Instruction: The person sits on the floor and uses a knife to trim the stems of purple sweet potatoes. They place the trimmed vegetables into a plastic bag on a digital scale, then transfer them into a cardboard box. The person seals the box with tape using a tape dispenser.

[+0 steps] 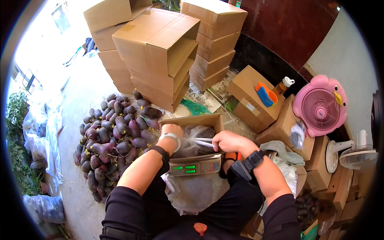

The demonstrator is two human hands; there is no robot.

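Observation:
An open cardboard box (192,120) sits on a digital scale (207,168) with lit green displays. Inside it is a clear plastic bag (193,138) with dark contents, which look like the root vegetables heaped nearby. My right hand (229,141) pinches twisted white ends of the bag above the box's right side. At the left side, my left hand (172,132) is curled over the bag's other edge; its fingertips are mostly hidden behind the hand. To the left lies a large heap of dark purple root vegetables (117,132), some with yellow sprouts.
Tall stacks of cardboard boxes (150,39) rise beyond the heap. On the right are a carton (249,111) with an orange and blue item (266,94), a pink fan (321,108) and a white fan (357,156). Plastic sheeting (45,132) and plants (18,144) line the far left.

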